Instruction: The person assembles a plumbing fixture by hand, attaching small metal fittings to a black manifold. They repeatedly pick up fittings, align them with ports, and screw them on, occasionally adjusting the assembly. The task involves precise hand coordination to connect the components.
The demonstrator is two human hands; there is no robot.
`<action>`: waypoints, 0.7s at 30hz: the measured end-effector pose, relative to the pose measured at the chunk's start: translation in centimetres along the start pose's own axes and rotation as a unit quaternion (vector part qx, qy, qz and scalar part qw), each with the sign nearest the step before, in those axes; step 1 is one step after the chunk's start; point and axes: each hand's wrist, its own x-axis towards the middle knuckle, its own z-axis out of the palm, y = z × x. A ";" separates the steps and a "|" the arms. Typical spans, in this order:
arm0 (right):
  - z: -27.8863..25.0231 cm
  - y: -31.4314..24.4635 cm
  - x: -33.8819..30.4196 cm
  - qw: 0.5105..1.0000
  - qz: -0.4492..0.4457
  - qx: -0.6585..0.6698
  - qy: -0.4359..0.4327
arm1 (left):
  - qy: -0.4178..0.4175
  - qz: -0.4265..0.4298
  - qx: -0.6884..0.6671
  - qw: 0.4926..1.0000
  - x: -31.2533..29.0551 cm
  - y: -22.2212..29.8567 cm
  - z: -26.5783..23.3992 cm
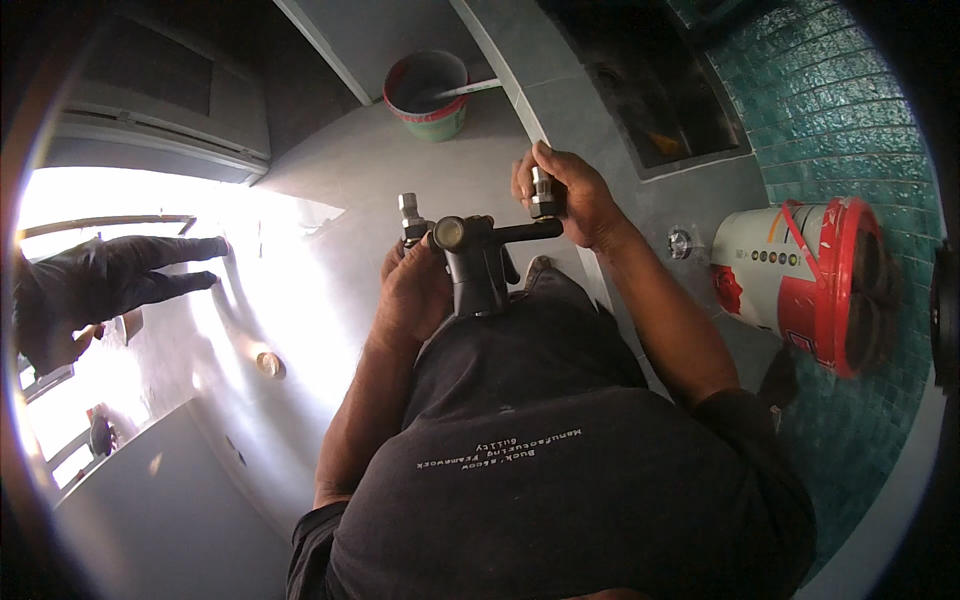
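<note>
Black tap (474,275) sits mid-frame, in front of the shirt (500,490), held in both hands. Left hand (410,297) pinches the tap's left end, thumb by the left fitting (408,210); its fingers are mostly hidden. Right hand (583,202) has its grip closed round the right fitting (541,192), at the end of the side arm. Both metal fittings point toward the frame top. To do this well, I'd let the left hand bear the body and steady it, the right turn the fitting squarely, without levering on the arm or scuffing the black finish. Bucket (448,124) upper centre; pail (765,270) at right.
</note>
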 end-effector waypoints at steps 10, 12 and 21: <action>1.8 -4.4 -0.2 0.939 -0.074 -0.327 -0.080 | -0.020 0.026 0.038 0.999 -0.3 1.9 3.2; 1.7 -4.7 -0.2 0.924 -0.079 -0.365 -0.078 | 0.008 0.032 0.001 0.999 -0.3 1.8 4.3; 2.3 -5.7 -1.1 0.895 -0.175 -0.398 -0.103 | 0.019 0.045 0.127 0.991 -0.2 3.4 3.0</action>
